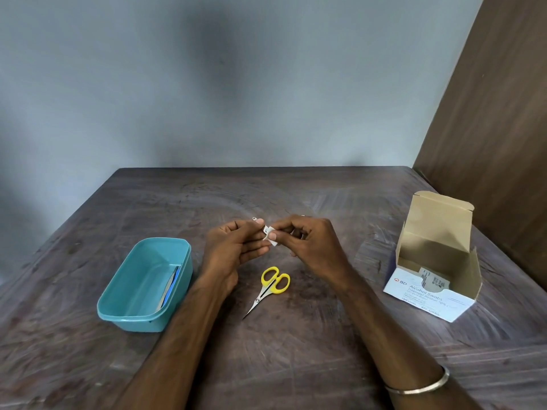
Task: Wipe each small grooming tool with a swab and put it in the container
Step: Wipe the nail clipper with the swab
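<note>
Only the open cardboard box [432,294] standing near the right edge of the tabletop [296,350] is carrying readable print. Its white front panel is showing a small red-orange round logo followed by the letters "BD", and beside that the words "Alcohol Swabs" in pale blue. A smaller line beneath is appearing to read "Isopropyl Alcohol 70%", though it is blurred. The finer lines lower on the panel, and the dark print on the packets [432,280] showing through the box's front opening, are too small to read.
</note>
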